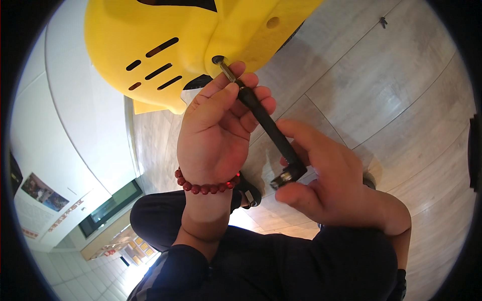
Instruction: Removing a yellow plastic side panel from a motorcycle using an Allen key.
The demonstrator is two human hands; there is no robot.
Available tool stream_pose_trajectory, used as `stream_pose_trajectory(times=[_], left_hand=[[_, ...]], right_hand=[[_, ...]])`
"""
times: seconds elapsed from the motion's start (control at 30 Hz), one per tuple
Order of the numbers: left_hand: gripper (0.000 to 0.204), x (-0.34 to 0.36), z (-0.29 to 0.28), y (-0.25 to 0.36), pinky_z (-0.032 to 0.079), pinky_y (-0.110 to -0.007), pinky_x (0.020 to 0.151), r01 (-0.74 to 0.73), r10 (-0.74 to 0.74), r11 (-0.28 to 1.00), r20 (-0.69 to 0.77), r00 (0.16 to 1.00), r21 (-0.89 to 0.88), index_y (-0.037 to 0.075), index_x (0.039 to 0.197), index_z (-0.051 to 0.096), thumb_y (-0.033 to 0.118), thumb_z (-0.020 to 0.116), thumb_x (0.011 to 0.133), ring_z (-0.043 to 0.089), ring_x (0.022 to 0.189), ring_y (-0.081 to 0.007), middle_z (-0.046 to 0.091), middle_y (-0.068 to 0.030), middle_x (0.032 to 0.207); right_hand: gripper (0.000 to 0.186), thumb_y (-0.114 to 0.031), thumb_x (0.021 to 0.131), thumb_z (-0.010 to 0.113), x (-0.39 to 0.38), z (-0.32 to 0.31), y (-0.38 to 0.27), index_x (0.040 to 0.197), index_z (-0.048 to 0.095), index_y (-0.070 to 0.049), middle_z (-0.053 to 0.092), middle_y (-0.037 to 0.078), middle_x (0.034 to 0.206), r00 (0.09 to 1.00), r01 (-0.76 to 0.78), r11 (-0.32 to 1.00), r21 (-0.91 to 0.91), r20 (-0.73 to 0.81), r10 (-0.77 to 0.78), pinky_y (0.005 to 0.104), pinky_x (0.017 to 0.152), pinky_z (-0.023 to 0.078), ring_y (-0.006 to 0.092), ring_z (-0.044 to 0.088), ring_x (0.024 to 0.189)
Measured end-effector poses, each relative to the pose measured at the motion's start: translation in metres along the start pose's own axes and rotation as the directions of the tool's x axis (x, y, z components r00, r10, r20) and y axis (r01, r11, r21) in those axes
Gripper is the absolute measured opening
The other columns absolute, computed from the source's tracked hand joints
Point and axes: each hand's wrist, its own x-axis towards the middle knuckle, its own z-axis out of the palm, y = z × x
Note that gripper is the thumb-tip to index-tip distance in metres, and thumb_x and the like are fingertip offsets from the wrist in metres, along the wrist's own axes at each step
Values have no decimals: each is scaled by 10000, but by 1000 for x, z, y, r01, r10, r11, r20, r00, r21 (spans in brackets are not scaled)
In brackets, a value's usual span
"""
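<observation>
My left hand (217, 123), palm up, pinches the metal shaft at the upper end of a black rod-shaped tool (271, 128) between thumb and fingers. The tool slants down to the right and ends in a bent elbow with a metal fitting. Around that lower end curls my right hand (334, 175), its forefinger along the rod and its thumb by the fitting. Just beyond the shaft's tip is a dark round hole in a yellow molded shell (191, 30); whether the tip enters it I cannot tell. Slots and a second, shallow round recess mark the shell.
Wood-look floor tiles (401, 100) spread to the right, with a small dark object (383, 22) lying far off. A white panel (90, 75) stands at the left. My dark-clothed leg (160, 215) and a dark shoe (249, 190) are below.
</observation>
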Motion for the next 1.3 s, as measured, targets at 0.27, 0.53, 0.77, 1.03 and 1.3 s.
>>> stream_pose_trajectory(times=[0.27,0.53,0.77,1.03,1.3], left_hand=[[296,-2,-2,-5,524,-346,761,25,-23,999,44,999,-43,-24,1172,467,111,477,909,624,837,-225,608,-102,949],[300,-4,5,4,524,-358,782,-8,8,1000,13,1000,15,-22,1182,446,109,456,912,621,855,-221,600,-113,969],[312,-3,3,1,526,-345,817,7,-7,1000,25,1000,4,-26,1214,444,126,427,942,614,916,-225,601,-134,1005],[275,-2,-6,-1,527,-367,806,3,-4,1000,62,998,15,-24,1182,488,63,451,923,623,894,-230,617,-115,956],[276,-1,2,-1,525,-376,829,-10,12,998,-28,1000,69,-27,1173,486,80,455,921,621,942,-261,607,-157,1041]], right_hand=[[509,-104,698,753,10,0,8,1154,549,-7,571,89,832,928,354,816,-458,63,-367,290,590,475,218,558,672],[514,-230,760,719,3,-1,-9,1177,522,-4,571,99,858,986,54,975,-214,-140,-86,311,600,473,229,557,693],[481,-220,747,717,2,-2,-14,1152,537,-35,577,80,782,983,181,816,-549,71,-170,327,570,460,240,556,618],[442,-192,834,645,7,-3,-8,1211,499,-15,575,94,749,998,38,998,-42,-46,-40,300,617,473,194,577,652],[375,-159,831,619,3,7,-8,1121,487,38,581,129,695,977,-213,974,81,15,212,311,506,458,238,591,604]])
